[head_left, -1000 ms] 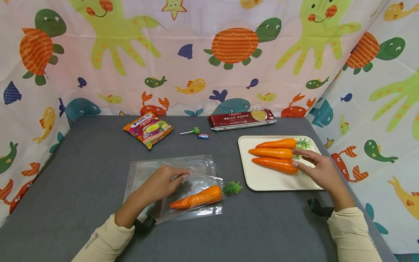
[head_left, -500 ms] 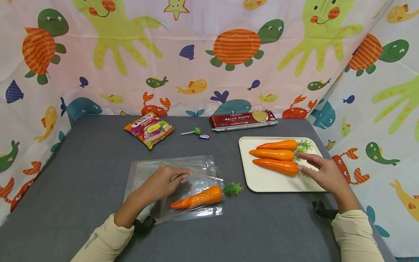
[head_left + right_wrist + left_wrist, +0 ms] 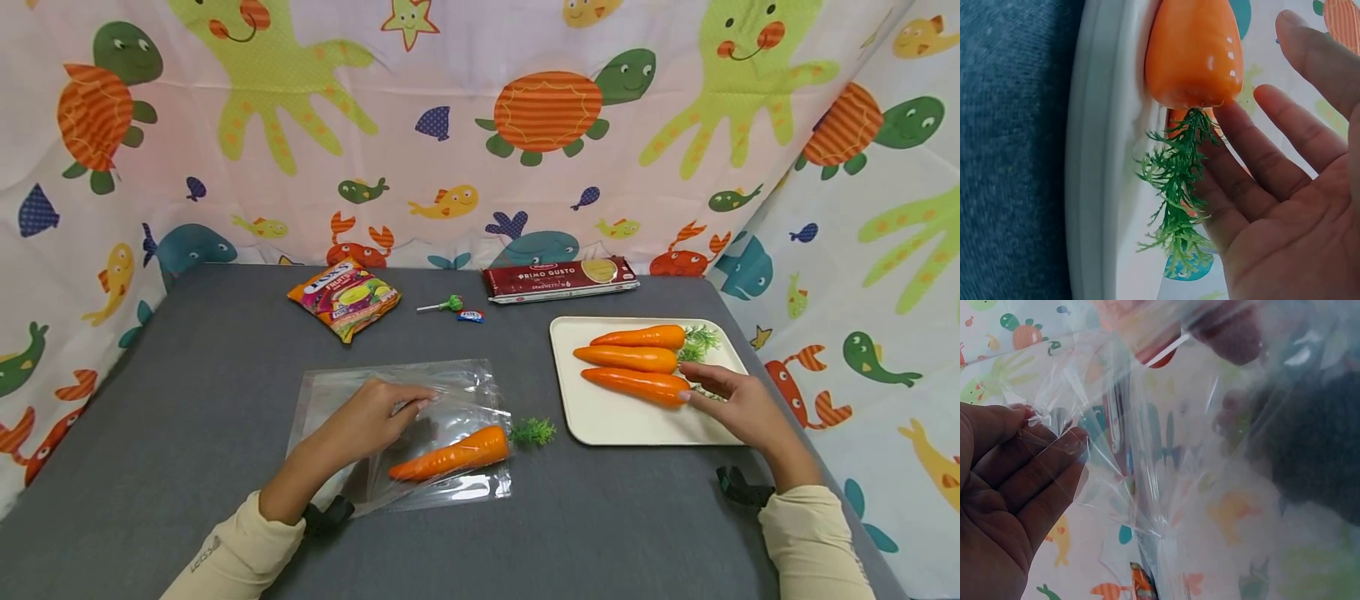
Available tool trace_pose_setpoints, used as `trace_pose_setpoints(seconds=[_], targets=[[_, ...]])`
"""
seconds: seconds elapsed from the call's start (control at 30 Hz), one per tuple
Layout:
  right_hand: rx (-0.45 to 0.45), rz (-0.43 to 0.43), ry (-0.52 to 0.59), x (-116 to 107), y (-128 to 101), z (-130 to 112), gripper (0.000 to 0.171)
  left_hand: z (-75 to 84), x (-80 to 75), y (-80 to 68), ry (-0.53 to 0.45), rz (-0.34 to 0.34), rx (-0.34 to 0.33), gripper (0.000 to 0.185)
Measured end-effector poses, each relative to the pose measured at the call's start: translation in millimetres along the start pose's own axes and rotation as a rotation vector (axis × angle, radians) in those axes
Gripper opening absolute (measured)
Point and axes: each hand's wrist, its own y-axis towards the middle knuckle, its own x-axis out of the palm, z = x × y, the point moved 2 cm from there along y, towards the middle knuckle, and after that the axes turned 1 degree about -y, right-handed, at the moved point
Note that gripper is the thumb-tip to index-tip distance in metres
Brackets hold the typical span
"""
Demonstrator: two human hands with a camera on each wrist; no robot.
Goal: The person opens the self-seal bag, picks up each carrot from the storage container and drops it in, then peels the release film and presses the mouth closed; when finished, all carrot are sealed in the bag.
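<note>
My left hand (image 3: 382, 414) pinches the upper layer of a clear plastic bag (image 3: 322, 387); the left wrist view shows thumb and fingertips gathering the film (image 3: 1054, 422). Inside the bag lies an orange carrot (image 3: 453, 452), its green leafy top (image 3: 532, 432) sticking out at the right. Over the cream tray (image 3: 600, 421), my right hand (image 3: 731, 400) is beside the leafy end of the nearest carrot (image 3: 633, 386). In the right wrist view its fingers are spread, thumb apart, around that carrot's blunt end (image 3: 1194, 56). Two more carrots, a middle one (image 3: 626, 358) and a far one (image 3: 641, 337), lie alongside.
Along the back of the grey table (image 3: 225, 375) are a fruit candy bag (image 3: 347, 300), a green lollipop (image 3: 452, 303), a small blue wrapped candy (image 3: 471, 317) and a dark red spaghetti pack (image 3: 562, 279). A printed curtain (image 3: 420, 92) stands behind and at the sides.
My right hand has shifted slightly right and toward the near side, to the nearest carrot's leafy end. My left hand keeps its pinch on the bag. The head view has drifted a little.
</note>
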Motion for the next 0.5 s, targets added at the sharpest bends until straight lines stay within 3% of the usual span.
trace_pose_setpoints(seconds=[0.27, 0.5], targets=[[0.033, -0.098, 0.026, 5.0, 1.2, 2.8, 0.057, -0.9, 0.0, 0.3, -0.011, 0.001, -0.005, 0.026], [0.032, -0.104, -0.007, 10.7, 2.1, 6.7, 0.057, -2.0, 0.9, 0.5, -0.014, 0.003, 0.011, 0.026]])
